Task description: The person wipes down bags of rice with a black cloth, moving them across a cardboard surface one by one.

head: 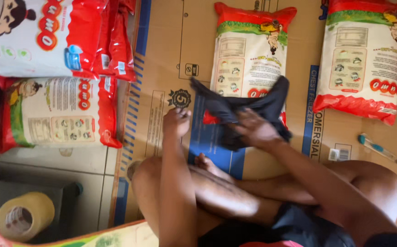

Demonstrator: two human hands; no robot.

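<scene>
The person sits cross-legged on a flattened cardboard sheet [262, 45] spread over the floor, knees bare and dark shorts just showing at the near edge. A roll of tape [25, 216] lies on the tiled floor off the cardboard's near left corner.

Above the crossed legs, both arms reach forward. The left hand [176, 121] is curled into a loose fist, its grip narrow, just beside the left end of a dark cloth [244, 107]; whether it pinches a corner of the cloth or only rests next to it cannot be told. The right hand [255, 129] lies flat on the cloth, fingers spread and pressing down on it, not closed round it.

The dark cloth sits near the middle of the cardboard, bunched, with two ends sticking up to left and right, and it overlaps the near end of a red-and-white printed bag [248, 50] that lies lengthwise toward the far edge.

To the right, a blue-and-white pen-like tool [379, 148] lies on the cardboard near the right knee. Beyond it, a second printed bag [365, 59] lies toward the far right corner. More such bags [57, 68] are stacked off the cardboard's left edge.
</scene>
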